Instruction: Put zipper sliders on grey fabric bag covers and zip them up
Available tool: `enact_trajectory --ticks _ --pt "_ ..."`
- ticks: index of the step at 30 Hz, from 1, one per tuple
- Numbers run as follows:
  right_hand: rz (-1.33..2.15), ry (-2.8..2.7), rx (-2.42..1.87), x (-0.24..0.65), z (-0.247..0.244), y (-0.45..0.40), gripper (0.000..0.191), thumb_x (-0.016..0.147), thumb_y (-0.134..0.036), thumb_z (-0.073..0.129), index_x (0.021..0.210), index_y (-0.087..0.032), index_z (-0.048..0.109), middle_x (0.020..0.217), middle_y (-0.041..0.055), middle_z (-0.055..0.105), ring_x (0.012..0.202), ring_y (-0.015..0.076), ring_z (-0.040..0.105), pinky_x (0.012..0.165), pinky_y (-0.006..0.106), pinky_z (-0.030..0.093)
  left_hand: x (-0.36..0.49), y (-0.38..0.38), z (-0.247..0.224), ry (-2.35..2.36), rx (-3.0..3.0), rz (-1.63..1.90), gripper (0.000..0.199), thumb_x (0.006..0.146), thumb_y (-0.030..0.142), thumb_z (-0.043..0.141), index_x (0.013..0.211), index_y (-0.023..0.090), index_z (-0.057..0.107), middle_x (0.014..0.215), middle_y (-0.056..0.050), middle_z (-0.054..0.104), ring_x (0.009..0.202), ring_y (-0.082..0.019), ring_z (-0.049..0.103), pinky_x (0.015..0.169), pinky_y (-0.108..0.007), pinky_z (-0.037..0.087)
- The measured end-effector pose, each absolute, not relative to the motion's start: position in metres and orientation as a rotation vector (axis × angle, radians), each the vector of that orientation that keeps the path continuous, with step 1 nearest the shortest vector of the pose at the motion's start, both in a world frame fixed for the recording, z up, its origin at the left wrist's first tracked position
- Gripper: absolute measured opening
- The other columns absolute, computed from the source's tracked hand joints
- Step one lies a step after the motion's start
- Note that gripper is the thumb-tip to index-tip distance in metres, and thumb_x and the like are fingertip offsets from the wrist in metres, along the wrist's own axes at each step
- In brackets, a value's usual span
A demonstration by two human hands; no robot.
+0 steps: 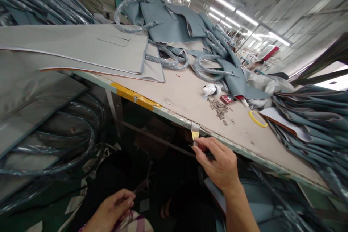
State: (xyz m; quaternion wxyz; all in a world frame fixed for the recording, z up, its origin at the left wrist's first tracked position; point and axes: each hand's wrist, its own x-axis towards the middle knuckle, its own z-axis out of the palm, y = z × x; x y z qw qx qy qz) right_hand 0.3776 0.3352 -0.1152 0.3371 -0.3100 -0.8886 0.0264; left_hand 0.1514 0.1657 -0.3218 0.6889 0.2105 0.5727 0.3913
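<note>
- Hanging off the near edge of the worktable, a small yellowish strip of tape sits with its long axis running up and down, upper end stuck at the table's rim, lower end pointing toward the floor.
- Right hand reaches up from below, thumb and forefinger pinched together on the strip's lower end, the other fingers curled in behind.
- Left hand is low at the bottom of the view, well apart from the strip, fingers bent loosely inward; whether anything sits in them I cannot tell.
- Up on the tabletop, beyond the strip, lies a scatter of small metal pieces, a small red box just past them, and a yellow tape ring to the right.
- Farther back, grey-blue bag panels with plastic-wrapped handles pile up; flat grey sheets overhang the table's left end.
- More blue-grey panels stack at the right.
</note>
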Motion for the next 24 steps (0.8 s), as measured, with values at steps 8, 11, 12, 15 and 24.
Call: enact_trajectory --ticks 8,11,12,15,24 --pt "0.068 -2.265 -0.830 0.378 -0.116 0.330 0.014 0.088 -0.011 0.064 0.100 -0.017 0.064 0.081 0.0011 0.066 0.072 0.0094 0.062 0.070 0.020 0.051 0.151 0.166 -0.316 1.287 0.491 0.847 0.065 0.058 0.073 0.074 0.085 0.014 0.063 0.070 0.001 0.054 0.063 -0.011 0.048 0.058 -0.021 0.034" --pt "0.033 -2.268 -0.833 0.377 -0.115 0.332 0.015 0.088 -0.011 0.063 0.101 -0.017 0.064 0.081 0.0016 0.066 0.073 0.0101 0.063 0.071 0.021 0.052 0.150 0.165 -0.317 1.276 0.477 0.847 0.068 0.056 0.074 0.074 0.084 0.013 0.062 0.070 0.001 0.054 0.063 -0.011 0.048 0.058 -0.021 0.034" --pt "0.033 -2.278 -0.828 0.376 -0.115 0.333 0.014 0.088 -0.012 0.064 0.101 -0.017 0.064 0.081 0.0018 0.066 0.073 0.0101 0.063 0.071 0.020 0.052 0.150 0.165 -0.319 1.266 0.468 0.850 0.068 0.057 0.074 0.074 0.085 0.013 0.062 0.070 0.001 0.054 0.063 -0.011 0.048 0.058 -0.021 0.034" --pt "0.033 -2.306 -0.813 0.374 -0.113 0.335 0.013 0.089 -0.013 0.064 0.101 -0.016 0.065 0.082 0.0018 0.066 0.072 0.0093 0.062 0.070 0.019 0.052 0.150 0.165 -0.323 1.252 0.433 0.868 0.067 0.057 0.072 0.076 0.085 0.014 0.061 0.069 0.002 0.053 0.061 -0.010 0.047 0.056 -0.021 0.032" --pt "0.055 -2.304 -0.868 0.373 -0.113 0.341 0.015 0.089 -0.015 0.065 0.104 -0.018 0.066 0.086 0.0007 0.068 0.071 0.0079 0.062 0.070 0.017 0.051 0.150 0.165 -0.324 1.249 0.462 0.842 0.067 0.058 0.073 0.074 0.085 0.013 0.060 0.069 0.001 0.052 0.062 -0.011 0.047 0.057 -0.022 0.032"
